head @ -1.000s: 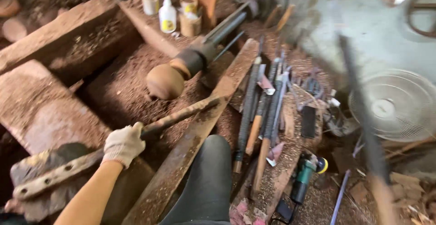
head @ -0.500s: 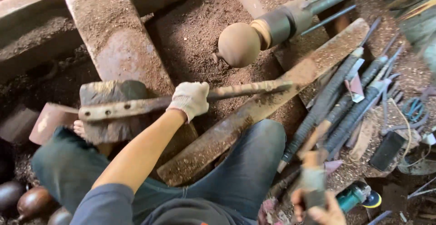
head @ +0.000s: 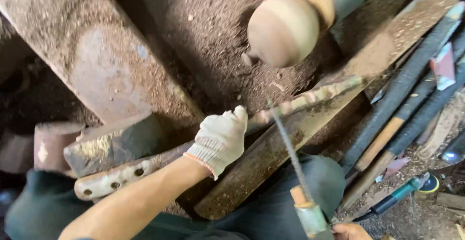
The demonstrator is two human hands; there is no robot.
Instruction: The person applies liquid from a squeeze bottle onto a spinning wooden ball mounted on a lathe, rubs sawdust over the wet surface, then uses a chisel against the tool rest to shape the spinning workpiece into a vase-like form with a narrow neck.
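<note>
Head view puts my gloved left hand (head: 220,140) near the middle, its grip wrapped around a long rusty metal bar (head: 203,145). That bar runs from a holed flat end at lower left up towards the rounded wooden workpiece (head: 283,29), which sits above the hand on the lathe, over sawdust. My bare right hand (head: 349,232) shows only at the bottom edge, its grip closed on the wooden handle of a thin turning tool (head: 290,153), whose shaft slants up and crosses the bar just right of the glove. Spare handled tools (head: 407,104) lie right of the workpiece.
</note>
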